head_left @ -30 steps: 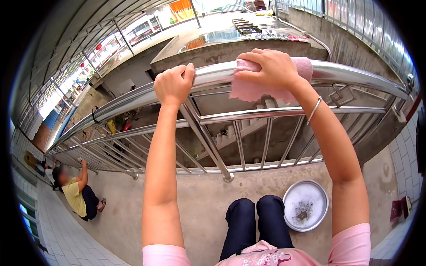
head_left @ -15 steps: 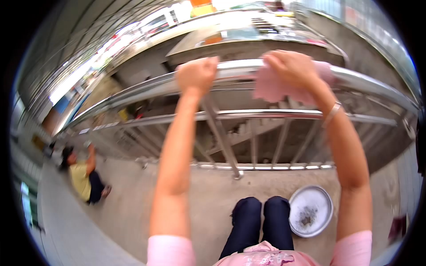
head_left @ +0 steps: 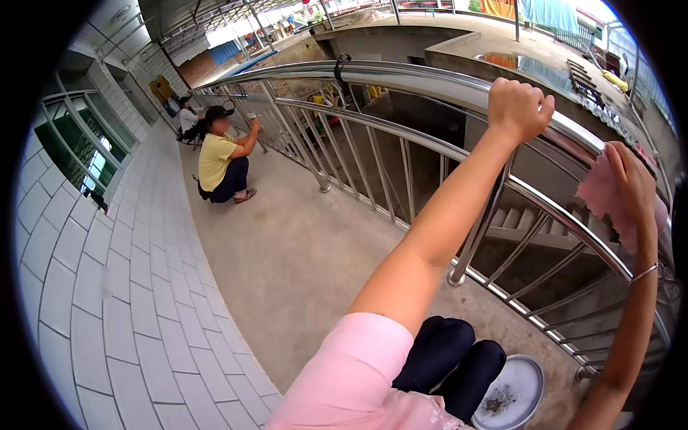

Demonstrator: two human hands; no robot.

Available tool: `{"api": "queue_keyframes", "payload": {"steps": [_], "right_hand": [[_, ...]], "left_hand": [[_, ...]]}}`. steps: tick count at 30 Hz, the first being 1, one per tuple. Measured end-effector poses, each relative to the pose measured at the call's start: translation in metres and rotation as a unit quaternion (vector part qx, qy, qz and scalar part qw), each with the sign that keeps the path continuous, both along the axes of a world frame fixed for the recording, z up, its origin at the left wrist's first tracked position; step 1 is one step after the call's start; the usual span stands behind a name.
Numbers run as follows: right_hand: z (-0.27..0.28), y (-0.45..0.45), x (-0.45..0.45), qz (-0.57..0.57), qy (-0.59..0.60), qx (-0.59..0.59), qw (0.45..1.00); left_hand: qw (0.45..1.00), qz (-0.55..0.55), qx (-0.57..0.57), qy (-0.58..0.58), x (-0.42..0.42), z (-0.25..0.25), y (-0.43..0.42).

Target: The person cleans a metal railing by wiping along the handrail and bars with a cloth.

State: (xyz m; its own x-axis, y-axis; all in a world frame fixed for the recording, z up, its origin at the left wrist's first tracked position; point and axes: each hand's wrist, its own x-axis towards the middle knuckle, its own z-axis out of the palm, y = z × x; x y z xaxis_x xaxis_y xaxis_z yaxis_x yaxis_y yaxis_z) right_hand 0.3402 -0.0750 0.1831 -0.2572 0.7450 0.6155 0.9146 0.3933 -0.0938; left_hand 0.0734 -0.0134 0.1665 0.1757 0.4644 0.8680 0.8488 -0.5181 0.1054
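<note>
My left hand (head_left: 517,111) is closed round the thick metal top rail (head_left: 423,77). To its right, my right hand (head_left: 631,179) holds a pink cloth (head_left: 609,195) against the same rail, and the cloth hangs down on both sides of the fingers. A bracelet sits on my right wrist. Below, beside my knees, a round basin (head_left: 517,387) with whitish suds and a dark patch in the middle stands on the floor.
A person in a yellow top (head_left: 216,159) squats by the railing bars. Behind sits another person (head_left: 188,118). White tiled wall (head_left: 136,308) runs along the left. Beyond the railing are concrete stairs (head_left: 519,221) and a ledge with a ladder-like frame (head_left: 584,82).
The view has swung to the left, so the rail, both hands and the basin appear farther right. More wall and the squatting person show. Both hands stay on the rail, the right with the cloth.
</note>
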Motion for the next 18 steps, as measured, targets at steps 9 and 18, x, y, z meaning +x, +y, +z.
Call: {"api": "queue_keyframes", "payload": {"steps": [9,18], "right_hand": [[0.003,-0.001,-0.001,-0.02,-0.011,-0.006,1.0],[-0.005,0.016,0.01,0.003,-0.013,-0.007,1.0]], "left_hand": [[0.96,-0.144,-0.19,-0.147,0.011,-0.249,-0.173],[0.873,-0.048,-0.482,-0.053,-0.042,-0.393,-0.391]]}}
